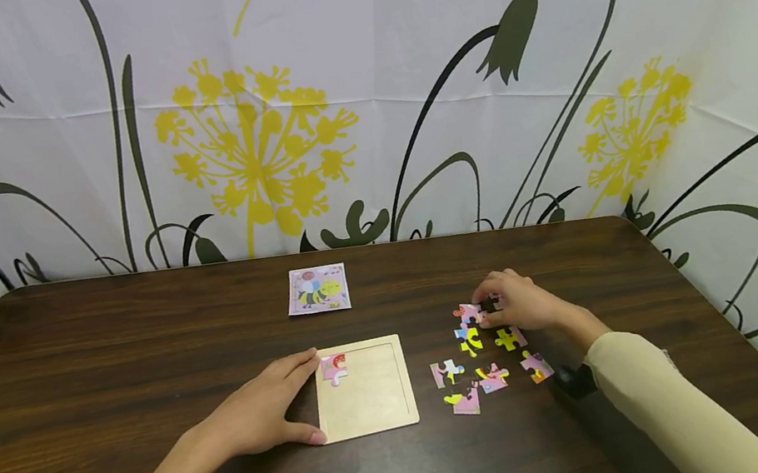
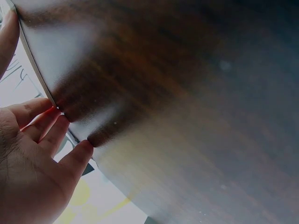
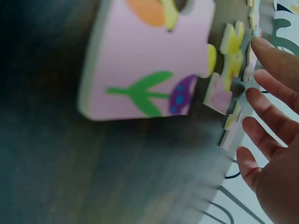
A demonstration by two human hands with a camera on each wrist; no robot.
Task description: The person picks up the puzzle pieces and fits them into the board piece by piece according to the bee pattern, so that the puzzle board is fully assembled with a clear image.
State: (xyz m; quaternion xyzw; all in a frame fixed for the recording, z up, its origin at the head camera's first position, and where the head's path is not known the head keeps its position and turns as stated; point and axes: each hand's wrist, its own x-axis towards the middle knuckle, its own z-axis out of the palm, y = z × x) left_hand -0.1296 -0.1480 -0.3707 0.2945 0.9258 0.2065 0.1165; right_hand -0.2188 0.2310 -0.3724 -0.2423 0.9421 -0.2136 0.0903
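Note:
A shallow wooden puzzle tray (image 1: 377, 397) lies on the dark wooden table (image 1: 104, 361). One pink piece (image 1: 334, 368) sits in the tray's upper left corner. My left hand (image 1: 265, 413) lies flat on the table with straight fingers and thumb against the tray's left edge; the left wrist view shows the left hand (image 2: 28, 158) pressed on the table (image 2: 187, 116). Several loose pieces (image 1: 478, 367) lie right of the tray. My right hand (image 1: 516, 305) reaches over their far side, fingertips at a pink piece (image 1: 468, 312). In the right wrist view the fingers (image 3: 271, 140) are spread and hold nothing, beside a large pink piece (image 3: 145, 60).
A small picture card (image 1: 316, 290) lies behind the tray toward the table's far edge. A floral curtain (image 1: 353, 89) hangs behind the table. The table's right edge (image 1: 699, 281) is close to the loose pieces.

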